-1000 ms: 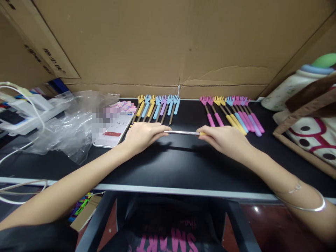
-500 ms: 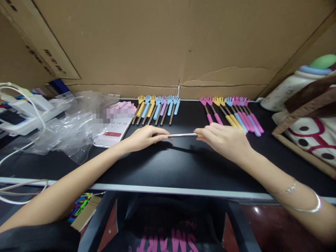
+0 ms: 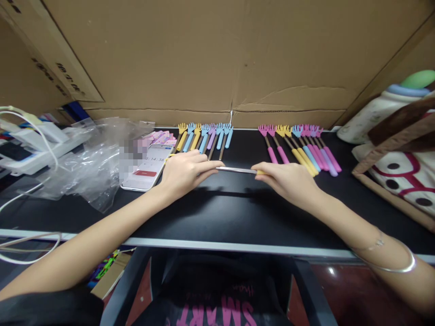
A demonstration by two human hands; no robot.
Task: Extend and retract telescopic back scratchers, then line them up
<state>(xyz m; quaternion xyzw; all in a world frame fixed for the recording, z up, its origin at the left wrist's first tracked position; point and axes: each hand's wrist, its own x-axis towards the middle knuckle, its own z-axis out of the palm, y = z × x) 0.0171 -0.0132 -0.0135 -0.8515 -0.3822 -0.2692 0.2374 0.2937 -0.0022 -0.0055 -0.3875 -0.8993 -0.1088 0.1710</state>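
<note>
A telescopic back scratcher (image 3: 236, 170) with a shiny metal rod and a yellow grip is held level above the black table (image 3: 224, 217). My left hand (image 3: 185, 172) is closed on the rod's left end, where the claw head is hidden. Closed round the yellow grip at the other end is my right hand (image 3: 288, 181). Behind my left hand lies a row of several collapsed scratchers (image 3: 204, 138) in yellow, blue and purple. A second row of several scratchers (image 3: 301, 145), pink, yellow, blue and purple, lies behind my right hand.
A phone (image 3: 147, 170) showing a timer lies left of my left hand, beside crumpled clear plastic bags (image 3: 91, 156). Cardboard (image 3: 217, 59) walls the back of the table. A patterned bag (image 3: 404, 167) and a bottle (image 3: 384, 108) stand at the right. Cables and white devices (image 3: 30, 145) sit far left.
The visible rod between my hands shortened half a second ago, then lengthened a little again. Both hands have shifted slightly away from me toward the rows.
</note>
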